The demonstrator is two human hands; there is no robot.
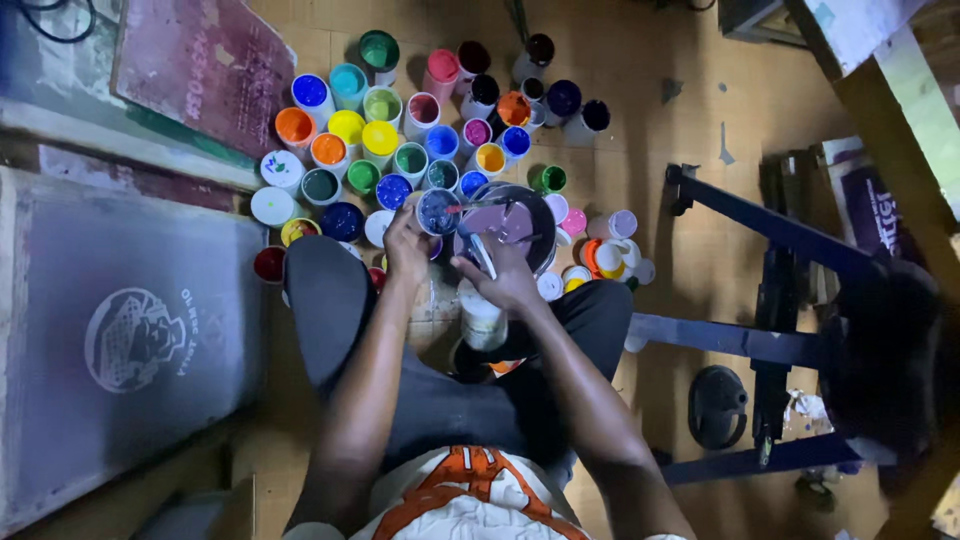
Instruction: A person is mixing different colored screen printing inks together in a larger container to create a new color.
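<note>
From the head view, the left hand (408, 243) grips a small round blue-paint jar (438, 211), tilted at the rim of a large round bowl of mauve paint (508, 222) on the floor. The right hand (508, 275) clasps a white flat stirring stick (481, 254) over that bowl; tipping slowly, close to the rim, would best avoid spills.

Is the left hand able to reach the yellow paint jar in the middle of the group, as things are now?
Probably not at once. The left hand holds a small blue jar, and green and blue jars stand between it and the yellow paint jar.
</note>
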